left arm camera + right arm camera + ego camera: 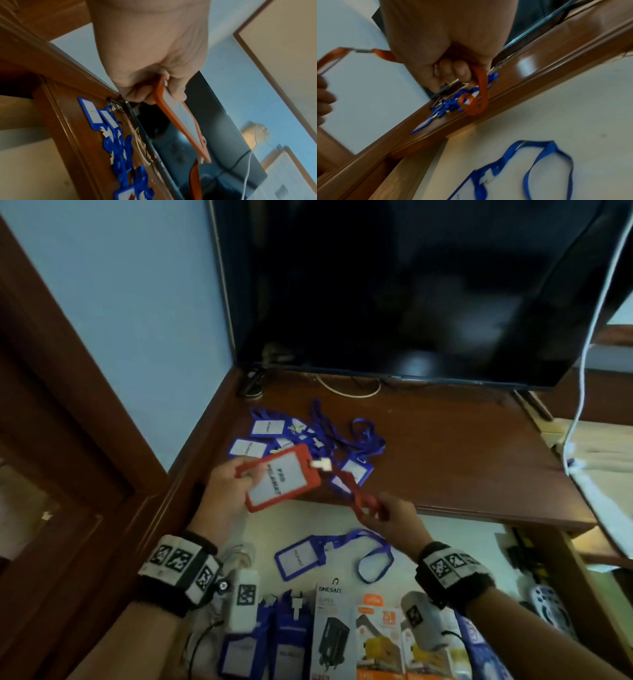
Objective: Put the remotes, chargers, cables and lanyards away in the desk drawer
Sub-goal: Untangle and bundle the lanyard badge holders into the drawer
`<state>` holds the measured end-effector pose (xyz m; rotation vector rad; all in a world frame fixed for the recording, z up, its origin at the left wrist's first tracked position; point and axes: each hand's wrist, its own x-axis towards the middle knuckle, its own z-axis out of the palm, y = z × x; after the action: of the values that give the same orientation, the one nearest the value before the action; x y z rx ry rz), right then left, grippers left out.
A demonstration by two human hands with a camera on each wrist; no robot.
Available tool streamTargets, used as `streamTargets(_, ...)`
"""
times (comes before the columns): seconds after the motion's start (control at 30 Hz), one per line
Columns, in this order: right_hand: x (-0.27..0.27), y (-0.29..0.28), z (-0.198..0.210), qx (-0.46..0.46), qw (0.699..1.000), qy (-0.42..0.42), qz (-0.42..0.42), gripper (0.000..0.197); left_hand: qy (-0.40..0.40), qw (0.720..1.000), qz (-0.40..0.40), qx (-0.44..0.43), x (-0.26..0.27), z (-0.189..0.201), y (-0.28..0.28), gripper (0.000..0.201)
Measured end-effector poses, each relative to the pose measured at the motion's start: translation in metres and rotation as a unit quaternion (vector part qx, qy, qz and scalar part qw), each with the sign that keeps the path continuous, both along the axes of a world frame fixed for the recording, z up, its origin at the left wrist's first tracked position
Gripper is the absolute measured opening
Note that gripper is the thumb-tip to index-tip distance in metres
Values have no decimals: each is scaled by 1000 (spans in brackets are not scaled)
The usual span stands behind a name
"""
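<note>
My left hand [239, 477] pinches the corner of a red badge holder [282, 477] above the desk's front edge; in the left wrist view the red badge holder [181, 121] hangs from my thumb and fingers. My right hand [383, 513] grips its red strap [363, 498], gathered into a loop; the red strap [476, 97] curls out of my fist. Several blue lanyards [308, 440] with badge holders lie heaped on the desk top [445, 446]. One blue lanyard [329, 556] lies in the open drawer [445, 532] below.
Boxed chargers [356, 635], more blue badge holders [267, 645], a white adapter [243, 601] and a remote [548, 607] fill the drawer's near part. A dark TV screen [411, 285] stands at the desk's back. A white cable [589, 337] hangs at the right.
</note>
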<state>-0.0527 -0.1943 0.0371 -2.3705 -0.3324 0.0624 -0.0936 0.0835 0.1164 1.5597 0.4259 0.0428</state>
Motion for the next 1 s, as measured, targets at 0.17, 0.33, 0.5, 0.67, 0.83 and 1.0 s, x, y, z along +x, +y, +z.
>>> streamTargets(0.17, 13, -58, 13, -85, 991, -6, -102, 20, -46, 986, 143, -75, 5, 8, 3, 7)
streamTargets(0.33, 2, -84, 18, -116, 982, 22, -147, 30, -37, 983, 154, -90, 0, 5, -23, 9)
streamTargets(0.5, -18, -86, 21, 81, 983, 92, -138, 15, -10, 997, 50, -65, -8, 3, -71, 14)
streamTargets(0.67, -32, -59, 39, 383, 906, 109, -146, 30, 24, 993, -118, -17, -4, 9, -118, 4)
streamTargets(0.83, -51, -43, 60, 599, 772, 171, -123, 37, 38, 982, -180, -30, -5, 5, -142, 5)
streamTargets(1.0, -63, -47, 51, 570, 788, 190, -138, 27, 27, 991, -86, -101, -11, -6, -147, 11)
